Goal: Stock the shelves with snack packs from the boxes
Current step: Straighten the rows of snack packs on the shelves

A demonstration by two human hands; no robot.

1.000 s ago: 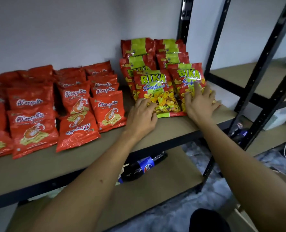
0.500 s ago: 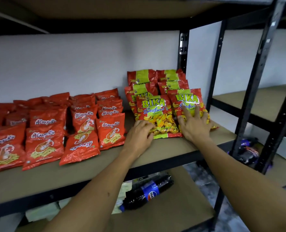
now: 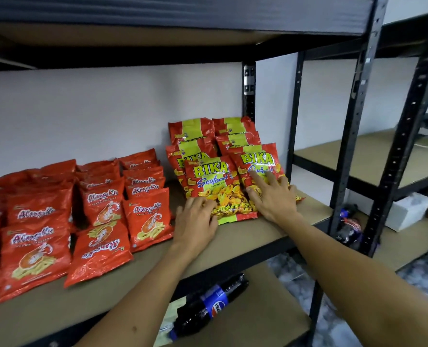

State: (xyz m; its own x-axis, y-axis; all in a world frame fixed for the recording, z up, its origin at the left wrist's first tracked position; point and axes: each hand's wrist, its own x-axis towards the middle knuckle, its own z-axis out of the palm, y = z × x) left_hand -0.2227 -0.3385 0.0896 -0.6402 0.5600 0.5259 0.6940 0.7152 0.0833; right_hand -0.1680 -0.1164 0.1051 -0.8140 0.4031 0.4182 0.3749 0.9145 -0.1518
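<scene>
The left hand (image 3: 195, 222) lies on the lower left corner of the front left Bika pack (image 3: 216, 190), with its fingers curled over the bottom edge of this pack; whether it really grips the pack or only presses it, I cannot tell. The right hand (image 3: 273, 196) is flat on the front right Bika pack (image 3: 259, 162), with fingers straight and spread, pressing on it.

Both packs lean at the front of two rows of Bika packs, which stand on the right part of the shelf board (image 3: 235, 240). I count about three packs in each row, but the back ones are half hidden. To the left, on the same board, lie the red Alangku packs (image 3: 147, 216) in several rows; at least a dozen are visible, and one front pack (image 3: 100, 249) is turned upside down.

The board is brown, in a black metal rack (image 3: 355, 116), in front of a white wall (image 3: 82, 116). On the lower board lies one dark cola bottle (image 3: 209, 306) with a blue label. A second rack (image 3: 408, 136) stands to the right, and a second cola bottle (image 3: 349, 225) lies on its lower level.
</scene>
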